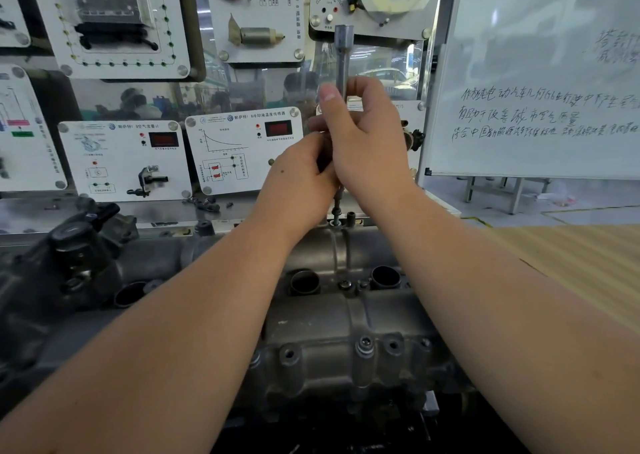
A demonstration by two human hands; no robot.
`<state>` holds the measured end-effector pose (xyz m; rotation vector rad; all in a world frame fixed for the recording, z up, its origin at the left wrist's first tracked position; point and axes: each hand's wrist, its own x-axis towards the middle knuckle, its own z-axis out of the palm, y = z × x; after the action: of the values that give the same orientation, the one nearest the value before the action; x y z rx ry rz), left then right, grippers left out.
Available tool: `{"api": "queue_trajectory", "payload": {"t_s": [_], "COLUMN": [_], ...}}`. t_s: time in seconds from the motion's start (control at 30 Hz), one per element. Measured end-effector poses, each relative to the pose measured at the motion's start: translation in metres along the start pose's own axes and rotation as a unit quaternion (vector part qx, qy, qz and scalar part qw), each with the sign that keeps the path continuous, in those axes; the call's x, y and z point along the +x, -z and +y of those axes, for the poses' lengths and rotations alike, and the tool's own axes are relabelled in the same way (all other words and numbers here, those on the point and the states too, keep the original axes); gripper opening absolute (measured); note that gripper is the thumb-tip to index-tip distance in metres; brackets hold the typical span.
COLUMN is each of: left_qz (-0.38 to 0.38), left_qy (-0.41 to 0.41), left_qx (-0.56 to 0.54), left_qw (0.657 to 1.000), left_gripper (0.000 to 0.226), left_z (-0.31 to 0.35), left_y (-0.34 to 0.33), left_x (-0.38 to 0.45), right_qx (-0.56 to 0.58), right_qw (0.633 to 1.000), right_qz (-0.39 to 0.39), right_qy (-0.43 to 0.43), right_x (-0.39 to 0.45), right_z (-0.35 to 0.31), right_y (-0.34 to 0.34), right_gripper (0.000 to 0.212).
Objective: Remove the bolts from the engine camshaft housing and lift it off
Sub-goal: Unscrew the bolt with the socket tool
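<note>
Gripping the upright wrench [343, 55], both hands [367, 141] hide its shaft — sensor panels [242, 148], whiteboard [540, 72] behind.

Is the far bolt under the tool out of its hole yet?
Partly out: the bolt stands raised above the housing, its tip in the hole.

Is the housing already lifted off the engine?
No. The camshaft housing sits in place while both hands grip the upright socket wrench over a rear bolt.
</note>
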<state>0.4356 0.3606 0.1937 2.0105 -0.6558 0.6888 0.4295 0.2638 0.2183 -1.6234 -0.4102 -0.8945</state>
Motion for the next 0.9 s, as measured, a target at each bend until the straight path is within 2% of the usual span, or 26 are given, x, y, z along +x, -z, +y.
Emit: {"api": "queue_trajectory", "payload": {"t_s": [0.13,0.37,0.43,0.6,0.77,0.9], "left_qz": [0.004,-0.004,0.003,0.013,0.01,-0.005], "left_qy": [0.0,-0.004,-0.014,0.001,-0.002,-0.005], "left_qx": [-0.002,-0.042,-0.024,-0.009,-0.009,-0.038], "left_qw": [1.0,0.999,1.0,1.0,1.0,0.999], "left_gripper": [0.007,0.026,0.03,0.011,0.014,0.021], "left_z": [-0.0004,0.002,0.0029,0.0006,-0.0001,0.0024], "left_y": [-0.0005,-0.003,-0.0022,-0.0002,-0.0001,-0.0022], "left_x": [0.0,-0.0052,-0.0044,0.0002,-0.0005,-0.0039], "right_qx": [-0.012,-0.016,-0.016,-0.009,-0.009,-0.038], "right_qw": [1.0,0.999,0.999,1.0,1.0,0.998], "right_qz": [0.008,0.025,0.023,-0.002,0.008,0.023], "right_qy": [0.015,0.024,0.022,0.012,0.011,0.033], "right_x": [0.0014,0.0027,0.003,0.0014,0.0004,0.0037], "right_z": [0.0016,0.0009,-0.0002,-0.0028,0.0,0.0014], "right_y": [0.0016,0.0035,0.0039,0.0017,0.0016,0.0039], "right_gripper": [0.009,0.016,0.019,0.028,0.012,0.018]}}
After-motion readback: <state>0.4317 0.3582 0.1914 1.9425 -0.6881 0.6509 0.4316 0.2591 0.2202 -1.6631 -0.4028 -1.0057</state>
